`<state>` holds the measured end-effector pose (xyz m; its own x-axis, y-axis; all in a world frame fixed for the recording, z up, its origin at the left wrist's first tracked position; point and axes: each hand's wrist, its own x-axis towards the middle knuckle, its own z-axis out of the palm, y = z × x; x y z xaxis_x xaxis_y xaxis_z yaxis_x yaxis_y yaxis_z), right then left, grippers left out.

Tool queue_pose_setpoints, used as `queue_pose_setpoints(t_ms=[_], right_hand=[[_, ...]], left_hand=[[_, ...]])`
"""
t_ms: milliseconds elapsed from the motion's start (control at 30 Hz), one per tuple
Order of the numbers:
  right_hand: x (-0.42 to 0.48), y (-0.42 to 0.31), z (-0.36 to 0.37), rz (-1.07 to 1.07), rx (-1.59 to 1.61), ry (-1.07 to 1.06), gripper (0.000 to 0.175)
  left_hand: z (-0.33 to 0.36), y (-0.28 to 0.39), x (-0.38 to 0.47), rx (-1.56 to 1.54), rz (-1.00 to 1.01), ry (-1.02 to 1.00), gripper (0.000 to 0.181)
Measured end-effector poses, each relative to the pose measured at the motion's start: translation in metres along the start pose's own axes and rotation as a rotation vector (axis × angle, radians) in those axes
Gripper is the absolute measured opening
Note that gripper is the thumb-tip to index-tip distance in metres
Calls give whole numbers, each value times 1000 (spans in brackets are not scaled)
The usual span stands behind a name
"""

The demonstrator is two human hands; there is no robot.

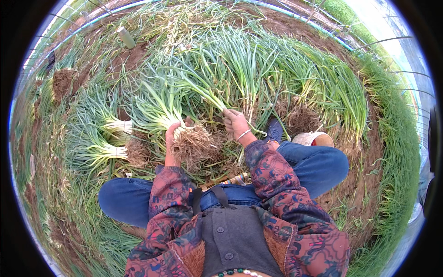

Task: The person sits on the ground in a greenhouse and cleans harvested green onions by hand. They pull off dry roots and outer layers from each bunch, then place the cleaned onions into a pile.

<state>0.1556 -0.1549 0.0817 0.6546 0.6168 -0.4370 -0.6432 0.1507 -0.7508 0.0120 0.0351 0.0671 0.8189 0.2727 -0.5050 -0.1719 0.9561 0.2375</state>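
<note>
My left hand [172, 133] is wrapped around the pale stems of a thick bunch of green onions [162, 116]. Its brown, soil-covered roots [193, 142] hang toward my lap, and the leaves fan away from me. A few more green onion stalks [215, 99] are pinched in my right hand [236, 123], their leaves pointing up and to the left over the bunch. Left of my left hand lie tied bundles of green onions [116, 151], bound around their white stems. Loose upright green onions [244, 76] stand beyond my right hand.
A white bucket [304, 138] with red inside sits by my right knee. More loose green onions with matted roots [303, 117] lie behind it. A green flask [126, 38] stands at the far left. Growing plants [394, 138] line the right side, and a light-blue pipe [294, 15] curves along the back.
</note>
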Motion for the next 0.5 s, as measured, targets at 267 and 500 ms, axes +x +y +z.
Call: queue_pose_setpoints(t_ms=[267,500], right_hand=[[5,2,37,-449,-468,104,21],[6,30,63,-609,-1577,-180,23]], left_hand=[[-11,-9,2,162,-66,-69,39],[-8,-20,3,278,26,-10,27]])
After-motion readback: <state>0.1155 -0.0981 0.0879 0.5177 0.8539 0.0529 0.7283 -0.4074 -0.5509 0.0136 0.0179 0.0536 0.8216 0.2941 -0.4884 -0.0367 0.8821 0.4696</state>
